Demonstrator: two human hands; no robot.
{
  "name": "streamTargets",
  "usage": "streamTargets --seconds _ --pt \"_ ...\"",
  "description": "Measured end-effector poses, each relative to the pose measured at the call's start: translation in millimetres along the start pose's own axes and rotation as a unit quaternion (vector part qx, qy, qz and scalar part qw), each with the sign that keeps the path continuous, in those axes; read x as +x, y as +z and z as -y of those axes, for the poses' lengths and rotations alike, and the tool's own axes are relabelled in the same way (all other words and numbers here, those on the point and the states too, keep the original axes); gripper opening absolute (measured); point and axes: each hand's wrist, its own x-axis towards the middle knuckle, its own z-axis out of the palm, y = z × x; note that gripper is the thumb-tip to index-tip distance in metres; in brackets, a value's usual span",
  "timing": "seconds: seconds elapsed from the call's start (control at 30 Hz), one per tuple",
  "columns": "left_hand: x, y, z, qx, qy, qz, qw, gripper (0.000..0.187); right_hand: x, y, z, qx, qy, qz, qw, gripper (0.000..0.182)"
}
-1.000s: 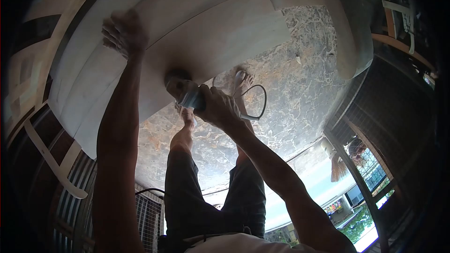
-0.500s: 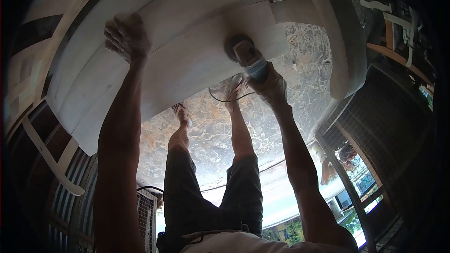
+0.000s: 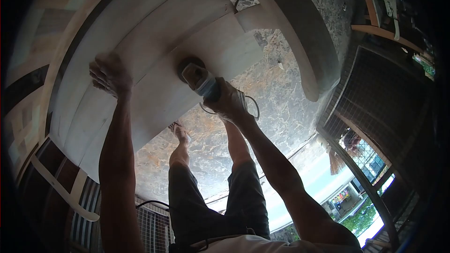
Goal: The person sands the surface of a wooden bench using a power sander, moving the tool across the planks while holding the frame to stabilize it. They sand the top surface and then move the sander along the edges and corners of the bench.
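Observation:
My right hand (image 3: 229, 100) is wrapped round the body of an angle grinder (image 3: 200, 80). Its round, dark disc lies against a broad pale wooden panel (image 3: 154, 82) made of joined boards. On the same panel, farther left, my left hand (image 3: 111, 74) rests with its fingers bent and a little apart, and I see nothing in it. A dark cord (image 3: 255, 107) loops behind my right hand. Part of the disc is hidden by the grinder head.
A thick curved wooden piece (image 3: 300, 42) joins the panel at the right. Below lies a mottled stone-like floor (image 3: 281, 98), where my foot (image 3: 179, 132) stands. Wooden chair parts (image 3: 375, 0) are at the upper right, a mesh frame (image 3: 356, 89) at right, and a broom (image 3: 335, 163) near it.
The grinder in my right hand has moved left across the panel, closer to my left hand. My view has shifted, and the left hand sits lower and slightly farther left in it.

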Motion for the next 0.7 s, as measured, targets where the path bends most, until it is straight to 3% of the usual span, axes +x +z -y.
streamTargets --seconds 0.27,0.37,0.5,0.63,0.7 --pt "2 1 -1 0.053 0.023 -0.018 0.998 0.09 57 -63 -30 0.078 0.124 -0.096 0.984 0.057" --pt "5 4 -2 0.056 0.016 -0.023 0.998 0.088 68 -72 -30 0.036 0.093 -0.115 0.988 0.057" --pt "2 11 4 0.08 0.028 -0.046 0.995 0.091 47 -60 -17 -0.011 0.065 -0.051 0.997 0.057" --pt "4 3 0 0.039 -0.004 0.031 0.999 0.097 50 -55 -12 -0.005 0.038 -0.047 0.998 0.054" --pt "8 2 -1 0.012 -0.031 0.069 0.997 0.103 69 -71 -7 0.013 0.102 -0.047 0.994 0.053"
